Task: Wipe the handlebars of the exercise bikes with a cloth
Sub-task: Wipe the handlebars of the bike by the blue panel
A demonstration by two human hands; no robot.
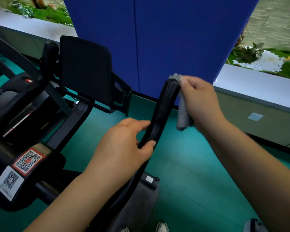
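A black padded handlebar of the exercise bike rises toward the blue panel in the middle of the head view. My left hand grips its lower part, thumb over the front. My right hand holds a grey cloth against the right side of the bar near its tip; a bit of cloth pokes over the bar's end. The rest of the cloth hangs below my fingers.
The bike's dark console screen and frame with QR-code stickers stand to the left. A blue partition is straight ahead. A white ledge runs along the right. The floor is green.
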